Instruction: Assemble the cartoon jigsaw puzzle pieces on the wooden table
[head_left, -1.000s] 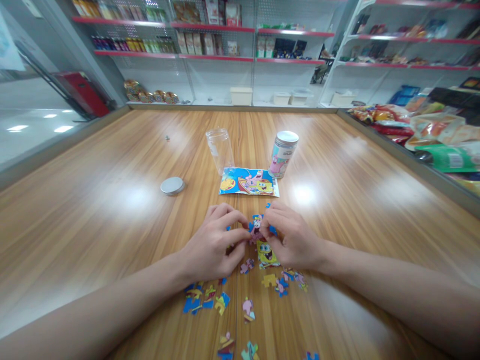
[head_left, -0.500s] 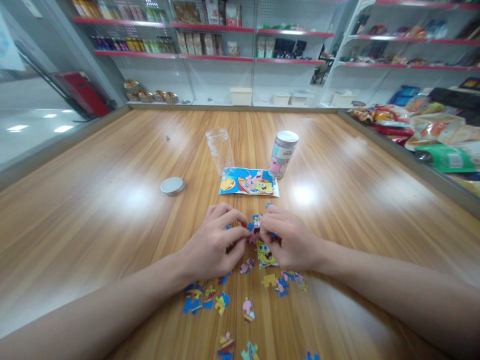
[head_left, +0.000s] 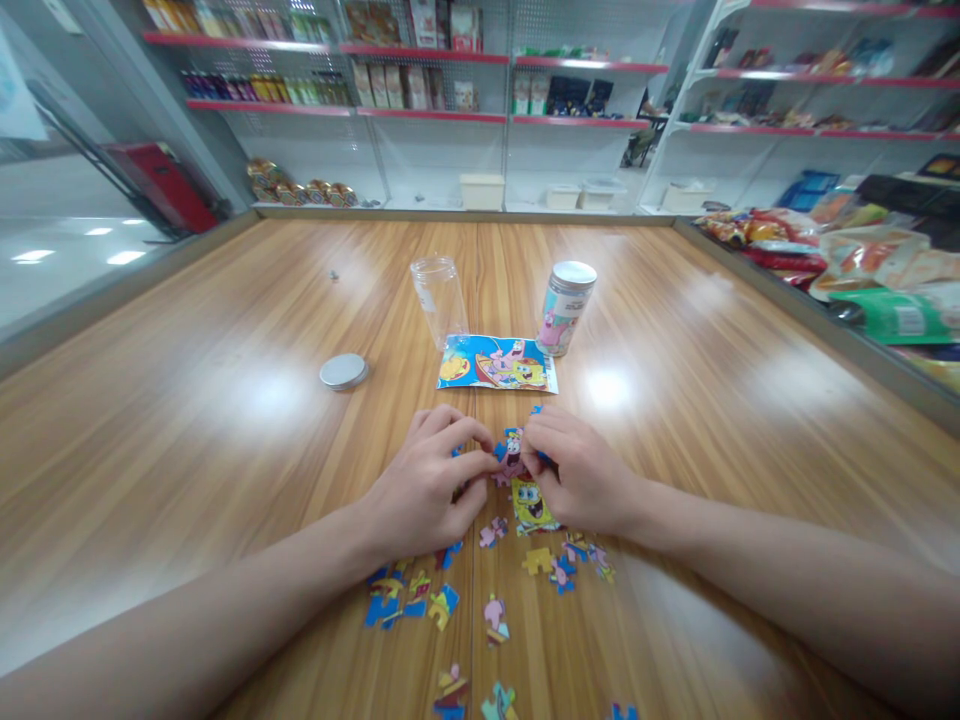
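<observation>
A partly joined jigsaw puzzle (head_left: 512, 455) lies between my hands, showing a pink cartoon face and, below it, a yellow sponge figure (head_left: 531, 503). On its left edge rest the bent fingertips of my left hand (head_left: 435, 480), closed in on the puzzle and hiding some blue pieces beneath. My right hand (head_left: 574, 475) is curled at the puzzle's right side, thumb and fingers pinched on a piece that is mostly hidden. Loose puzzle pieces lie nearer me: a yellow one (head_left: 538, 561), a pink one (head_left: 494, 618) and a blue and yellow group (head_left: 412, 597).
Beyond my hands lies a picture card (head_left: 495, 363). Behind it stand a clear jar (head_left: 441, 305) and a printed can (head_left: 568, 308) with a silver lid. A loose round lid (head_left: 344, 371) rests left on the wooden table (head_left: 225, 480). Snack packs (head_left: 862, 260) are heaped at right.
My right hand has shifted very slightly up and left at the puzzle, showing a little more of the sponge figure. My left hand stays nearly in place.
</observation>
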